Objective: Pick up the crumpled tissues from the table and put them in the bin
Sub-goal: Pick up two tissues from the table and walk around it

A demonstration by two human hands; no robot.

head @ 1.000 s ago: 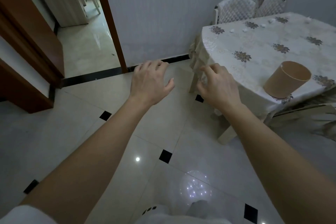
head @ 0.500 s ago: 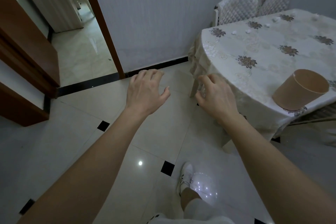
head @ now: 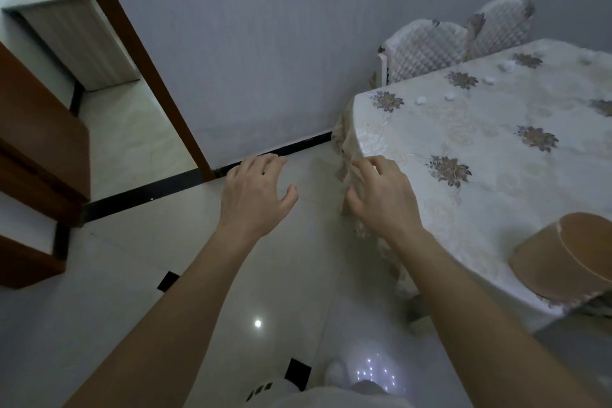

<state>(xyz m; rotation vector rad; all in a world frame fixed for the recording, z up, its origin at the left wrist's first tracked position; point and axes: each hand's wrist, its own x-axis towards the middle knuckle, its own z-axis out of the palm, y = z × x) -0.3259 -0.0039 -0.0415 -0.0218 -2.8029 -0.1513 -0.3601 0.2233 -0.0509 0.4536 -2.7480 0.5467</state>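
Both hands empty and loosely spread — left hand (head: 255, 195), right hand (head: 381, 199) — at the corner of the table (head: 490, 159); reaching its far-side crumpled tissues (head: 449, 96) might knock its edge-perched bin (head: 563, 258) off.

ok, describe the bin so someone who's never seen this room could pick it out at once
Start at the cream, flower-patterned table on the right of the room. Near its closest edge, at the frame's right border, sits the bin. It is the only plain tan, round container there; the crumpled tissues are tiny white balls at the far side.
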